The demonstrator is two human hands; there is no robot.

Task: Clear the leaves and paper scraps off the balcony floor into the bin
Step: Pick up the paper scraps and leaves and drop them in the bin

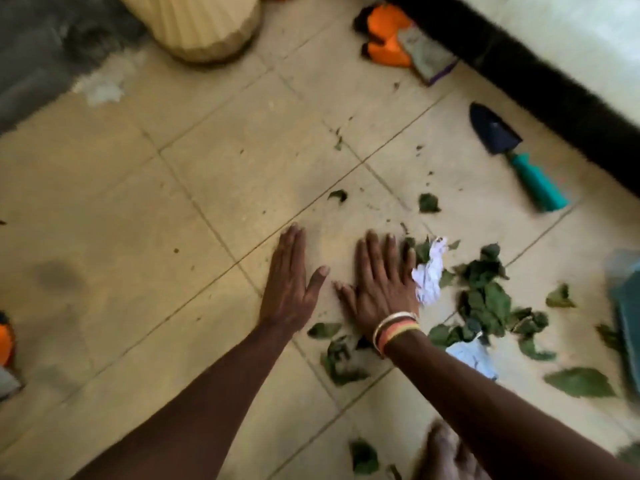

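Both my hands lie flat on the beige tiled floor [145, 209]. My left hand [294, 282] has straight fingers and touches no litter. My right hand [381, 282], with bangles at the wrist, rests with its little-finger side against a crumpled white paper scrap [429, 275]. A heap of green leaves [485, 299] lies just right of that scrap. More leaves [341, 355] sit under my right wrist, and a second paper scrap [474, 356] lies beside my right forearm. A bluish container [628, 306], perhaps the bin, shows at the right edge.
A trowel [519, 161] with a teal handle lies near the black wall base [554, 98]. A cream ribbed pot [204, 26] stands at the top. Orange items [388, 32] lie by the wall, another [5, 337] at the left edge. My bare foot [446, 452] is at the bottom.
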